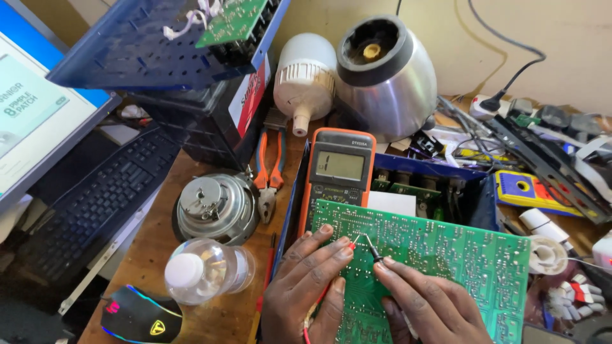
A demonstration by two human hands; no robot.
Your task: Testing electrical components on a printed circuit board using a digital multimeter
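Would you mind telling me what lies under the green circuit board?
The green circuit board rests over a blue metal case and covers the lower part of the orange multimeter. The multimeter's dial and the case's interior beneath are hidden.

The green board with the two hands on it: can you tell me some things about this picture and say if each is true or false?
1. The left hand holds a red probe on the green board. True.
2. The right hand holds a spoon. False: it holds a black probe.
3. The meter is orange and stands just behind the board. True.
4. The pliers are in the left hand. False: they lie on the table, apart from both hands.
5. The bottle stands upright. False: it lies on its side near the mouse.
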